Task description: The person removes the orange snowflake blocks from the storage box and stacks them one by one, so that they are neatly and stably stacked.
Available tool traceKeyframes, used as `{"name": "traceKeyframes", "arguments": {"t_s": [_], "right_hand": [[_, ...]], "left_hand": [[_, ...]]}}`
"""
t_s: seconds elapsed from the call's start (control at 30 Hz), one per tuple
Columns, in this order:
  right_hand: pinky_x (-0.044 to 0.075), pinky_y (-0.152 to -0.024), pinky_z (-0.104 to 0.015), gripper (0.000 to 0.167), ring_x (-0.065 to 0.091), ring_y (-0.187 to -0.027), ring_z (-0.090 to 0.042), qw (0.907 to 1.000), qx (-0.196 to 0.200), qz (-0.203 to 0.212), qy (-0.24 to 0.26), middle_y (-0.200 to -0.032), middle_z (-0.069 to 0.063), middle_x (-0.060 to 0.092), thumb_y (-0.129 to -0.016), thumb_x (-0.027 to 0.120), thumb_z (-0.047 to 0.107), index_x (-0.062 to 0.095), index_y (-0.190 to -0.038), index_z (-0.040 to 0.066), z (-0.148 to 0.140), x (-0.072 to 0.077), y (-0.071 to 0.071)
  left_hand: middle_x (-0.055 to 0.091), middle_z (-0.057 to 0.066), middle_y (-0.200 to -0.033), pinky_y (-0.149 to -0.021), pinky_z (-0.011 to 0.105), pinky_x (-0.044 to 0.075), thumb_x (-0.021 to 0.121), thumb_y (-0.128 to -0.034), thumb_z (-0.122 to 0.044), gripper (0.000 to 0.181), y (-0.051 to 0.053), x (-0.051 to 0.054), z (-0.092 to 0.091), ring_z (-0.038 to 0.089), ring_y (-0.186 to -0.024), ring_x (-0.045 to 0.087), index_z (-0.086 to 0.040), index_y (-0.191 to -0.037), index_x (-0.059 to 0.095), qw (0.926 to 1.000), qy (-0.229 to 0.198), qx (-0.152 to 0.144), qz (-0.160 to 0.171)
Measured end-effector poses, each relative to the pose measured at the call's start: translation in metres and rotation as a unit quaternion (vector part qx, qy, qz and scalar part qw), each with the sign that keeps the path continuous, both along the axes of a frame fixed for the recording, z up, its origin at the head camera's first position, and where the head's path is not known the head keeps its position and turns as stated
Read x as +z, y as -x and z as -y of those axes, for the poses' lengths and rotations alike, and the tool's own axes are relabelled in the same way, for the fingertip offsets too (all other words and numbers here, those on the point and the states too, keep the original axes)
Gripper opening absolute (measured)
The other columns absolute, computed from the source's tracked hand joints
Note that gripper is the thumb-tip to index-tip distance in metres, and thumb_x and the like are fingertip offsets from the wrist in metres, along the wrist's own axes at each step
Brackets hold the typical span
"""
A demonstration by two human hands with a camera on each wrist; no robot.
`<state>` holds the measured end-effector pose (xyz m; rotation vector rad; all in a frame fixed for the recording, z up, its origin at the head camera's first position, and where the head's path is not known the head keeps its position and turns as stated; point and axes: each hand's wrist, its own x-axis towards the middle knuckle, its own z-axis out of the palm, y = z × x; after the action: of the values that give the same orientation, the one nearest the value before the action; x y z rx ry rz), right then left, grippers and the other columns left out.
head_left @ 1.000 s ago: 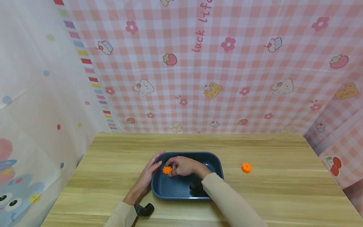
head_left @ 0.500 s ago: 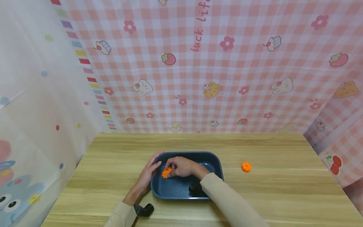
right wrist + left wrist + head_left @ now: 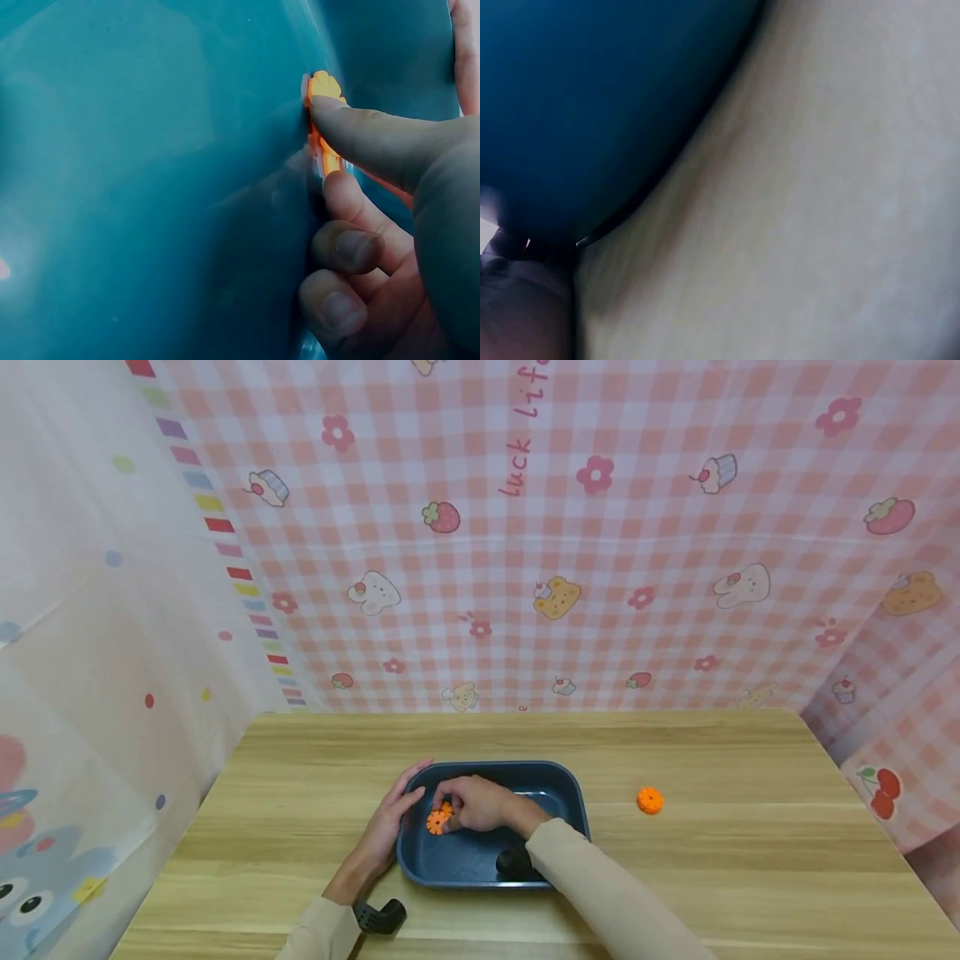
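A dark blue deep rectangular tray [image 3: 491, 883] stands on the table. Along its left wall lies my left hand [image 3: 390, 818], fingers outside and thumb over the rim. My right hand [image 3: 480, 802] reaches inside the tray, pinching an orange notched disc [image 3: 437, 823] low at the left end. More orange shows just behind that disc; whether it is a second piece I cannot tell. In the right wrist view, thumb and index finger hold the orange disc [image 3: 325, 86] edge-on near the tray floor, while the other fingers [image 3: 341, 311] curl loosely. The left wrist view is blurred and shows mostly tray and table.
Another orange notched piece [image 3: 650, 800], thick like a stack, lies on the wooden table [image 3: 712, 860] right of the tray. Black wrist cameras hang at the left wrist [image 3: 381, 917] and the right wrist [image 3: 513, 862]. A pink checked cloth [image 3: 487, 552] hangs behind the table.
The orange disc in my right hand has gone slightly down toward the tray floor and tilted, with more orange now showing behind it. My left hand stays at the tray wall.
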<state>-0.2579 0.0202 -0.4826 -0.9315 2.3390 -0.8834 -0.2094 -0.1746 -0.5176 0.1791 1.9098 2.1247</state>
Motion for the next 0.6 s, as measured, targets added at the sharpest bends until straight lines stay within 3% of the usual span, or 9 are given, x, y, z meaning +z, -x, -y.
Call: {"name": "traceKeyframes", "arguments": {"t_s": [0.6], "right_hand": [[0.037,-0.055,-0.019,0.02,0.046,-0.056,-0.006,0.9998,0.003,0.013,0.014,-0.065,0.007,0.051,-0.085,0.078,0.012,0.061,-0.095,0.015,-0.0009,-0.0008,0.0008]], "left_hand": [[0.025,0.0,-0.161,-0.103,0.022,0.041,0.04,-0.1065,-0.027,0.052,0.0006,0.0001,0.0003,0.02,-0.141,0.032,-0.018,-0.156,0.028,0.9998,-0.017,-0.007,0.01]]}}
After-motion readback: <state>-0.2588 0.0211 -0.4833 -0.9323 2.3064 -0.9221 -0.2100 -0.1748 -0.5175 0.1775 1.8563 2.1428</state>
